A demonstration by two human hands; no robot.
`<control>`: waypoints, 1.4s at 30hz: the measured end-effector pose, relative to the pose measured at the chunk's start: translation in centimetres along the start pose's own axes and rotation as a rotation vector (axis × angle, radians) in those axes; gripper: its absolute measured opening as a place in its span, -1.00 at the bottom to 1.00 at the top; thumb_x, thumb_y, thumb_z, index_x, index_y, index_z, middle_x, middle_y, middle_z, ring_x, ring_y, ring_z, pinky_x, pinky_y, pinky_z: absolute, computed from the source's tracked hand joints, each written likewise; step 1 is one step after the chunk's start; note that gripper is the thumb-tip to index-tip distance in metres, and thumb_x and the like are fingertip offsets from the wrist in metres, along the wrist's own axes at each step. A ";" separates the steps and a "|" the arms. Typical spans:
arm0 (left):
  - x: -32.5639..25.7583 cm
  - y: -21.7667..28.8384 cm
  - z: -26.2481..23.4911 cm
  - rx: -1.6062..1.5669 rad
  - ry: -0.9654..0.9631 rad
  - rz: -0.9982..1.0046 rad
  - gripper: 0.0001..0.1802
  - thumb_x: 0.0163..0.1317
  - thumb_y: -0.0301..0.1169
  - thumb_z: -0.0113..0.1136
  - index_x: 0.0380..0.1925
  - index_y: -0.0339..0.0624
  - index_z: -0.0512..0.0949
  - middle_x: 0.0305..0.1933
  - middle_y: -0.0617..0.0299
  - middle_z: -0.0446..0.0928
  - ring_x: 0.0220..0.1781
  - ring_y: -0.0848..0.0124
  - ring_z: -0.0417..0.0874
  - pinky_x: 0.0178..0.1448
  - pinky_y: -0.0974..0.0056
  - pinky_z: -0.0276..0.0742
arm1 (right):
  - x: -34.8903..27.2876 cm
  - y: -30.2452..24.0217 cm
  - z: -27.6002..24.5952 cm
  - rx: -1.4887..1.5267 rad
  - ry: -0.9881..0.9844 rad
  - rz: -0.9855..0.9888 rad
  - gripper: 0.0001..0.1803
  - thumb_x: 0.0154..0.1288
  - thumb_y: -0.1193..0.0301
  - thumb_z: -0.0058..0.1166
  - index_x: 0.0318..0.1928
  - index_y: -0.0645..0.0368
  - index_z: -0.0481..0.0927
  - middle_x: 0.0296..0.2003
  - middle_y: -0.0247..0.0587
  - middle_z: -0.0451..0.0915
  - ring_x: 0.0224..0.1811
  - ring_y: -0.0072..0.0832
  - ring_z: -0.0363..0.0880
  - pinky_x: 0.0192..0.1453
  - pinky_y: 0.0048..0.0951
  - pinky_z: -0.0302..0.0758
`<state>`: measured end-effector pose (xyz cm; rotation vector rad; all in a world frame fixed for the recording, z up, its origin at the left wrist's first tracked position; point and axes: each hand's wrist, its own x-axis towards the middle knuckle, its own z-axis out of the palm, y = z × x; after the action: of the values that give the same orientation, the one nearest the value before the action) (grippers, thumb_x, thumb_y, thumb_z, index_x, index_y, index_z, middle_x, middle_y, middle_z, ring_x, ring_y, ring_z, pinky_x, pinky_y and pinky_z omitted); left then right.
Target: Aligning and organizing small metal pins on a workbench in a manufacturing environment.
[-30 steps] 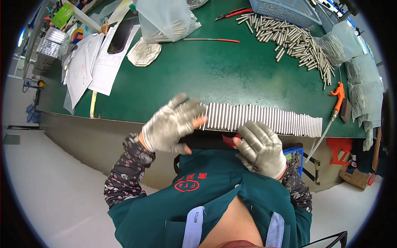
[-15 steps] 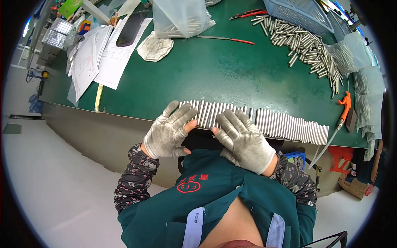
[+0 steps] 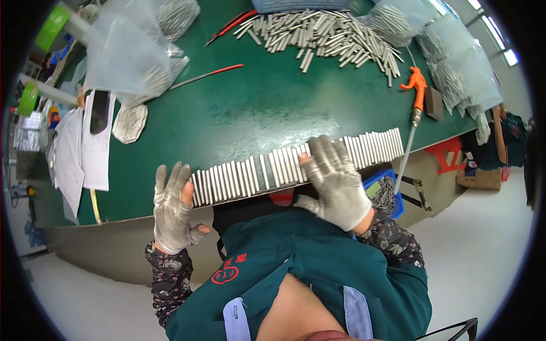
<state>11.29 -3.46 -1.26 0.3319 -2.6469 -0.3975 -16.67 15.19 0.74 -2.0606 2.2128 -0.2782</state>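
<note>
A long row of short metal rods (image 3: 256, 170) lies side by side along the near edge of the green table (image 3: 256, 102). My left hand (image 3: 173, 207), in a grey glove, stands flat and open against the row's left end. Gloved as well, my right hand (image 3: 335, 179) rests palm down on the row right of its middle, fingers spread over the rods. Neither hand grips anything.
A loose heap of metal rods (image 3: 330, 34) lies at the far side. Clear plastic bags (image 3: 131, 57) sit far left, papers (image 3: 85, 148) at the left edge. An orange-handled air gun (image 3: 415, 94) lies right. A blue bin of rods (image 3: 384, 193) sits below the table edge.
My left hand slid left off the row to its end. My right hand moved right along the rods. The view shifted, so the table appears tilted.
</note>
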 end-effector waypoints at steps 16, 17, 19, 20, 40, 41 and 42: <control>6.0 1.9 0.9 0.066 -0.063 0.093 -0.14 0.27 0.26 -0.23 0.44 0.06 -0.06 0.39 -0.08 0.18 0.40 -0.05 0.23 0.45 -0.27 -0.14 | -3.2 5.1 -1.3 0.027 0.150 0.203 -0.11 0.26 -0.24 -0.20 0.31 0.25 0.23 0.26 0.26 0.24 0.37 0.09 0.15 0.46 0.02 -0.02; 6.3 2.1 0.9 0.073 -0.075 0.106 -0.15 0.28 0.25 -0.24 0.44 0.06 -0.06 0.40 -0.07 0.17 0.40 -0.05 0.22 0.45 -0.28 -0.14 | -3.1 5.3 -1.6 0.073 0.175 0.180 -0.12 0.25 -0.24 -0.19 0.31 0.24 0.24 0.26 0.25 0.25 0.37 0.08 0.16 0.45 0.02 -0.01; 6.7 2.5 0.5 0.085 -0.104 0.127 -0.17 0.30 0.23 -0.24 0.44 0.06 -0.07 0.43 -0.01 0.13 0.43 -0.02 0.19 0.45 -0.29 -0.15 | -3.1 7.2 -3.3 -0.103 0.328 0.312 -0.26 0.24 -0.09 -0.09 0.24 0.21 0.34 0.21 0.07 0.37 0.28 -0.01 0.30 0.34 -0.08 0.22; 6.9 2.6 0.5 0.091 -0.115 0.139 -0.17 0.29 0.23 -0.23 0.44 0.06 -0.07 0.43 0.00 0.12 0.44 -0.01 0.17 0.45 -0.28 -0.16 | -3.0 8.8 -4.1 -0.119 0.395 0.424 -0.30 0.24 -0.05 -0.07 0.22 0.21 0.35 0.11 0.05 0.44 0.15 -0.04 0.41 0.21 -0.10 0.33; 15.1 5.6 1.6 0.007 -0.118 0.412 -0.17 0.25 0.10 0.04 0.41 -0.01 0.04 0.36 -0.08 0.23 0.34 -0.03 0.32 0.41 -0.17 0.03 | -1.7 19.5 -7.4 0.378 0.702 1.039 -0.37 0.07 0.24 0.07 0.21 0.10 0.38 -0.35 -0.04 0.62 -0.47 -0.32 0.62 -0.30 -0.35 0.51; 16.0 5.9 1.7 0.006 -0.118 0.407 -0.17 0.25 0.10 0.04 0.41 -0.01 0.04 0.36 -0.08 0.23 0.34 -0.03 0.32 0.41 -0.17 0.03 | -2.2 18.2 -6.9 0.293 0.802 0.915 -0.33 0.07 0.29 0.07 0.26 0.12 0.33 -0.32 -0.03 0.62 -0.46 -0.40 0.62 -0.31 -0.36 0.50; 16.8 6.2 1.8 -0.116 -0.049 0.336 -0.14 0.23 0.10 0.07 0.41 -0.03 0.03 0.36 -0.09 0.23 0.34 -0.02 0.32 0.39 -0.12 0.08 | -2.3 15.3 -8.0 0.458 0.780 0.859 -0.31 0.10 0.33 0.05 0.30 0.15 0.28 -0.31 0.00 0.62 -0.37 -0.40 0.63 -0.24 -0.36 0.51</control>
<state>-5.27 -2.21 5.77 -0.1607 -2.6460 -0.4491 -33.06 18.93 5.32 -0.6868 2.7840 -1.4728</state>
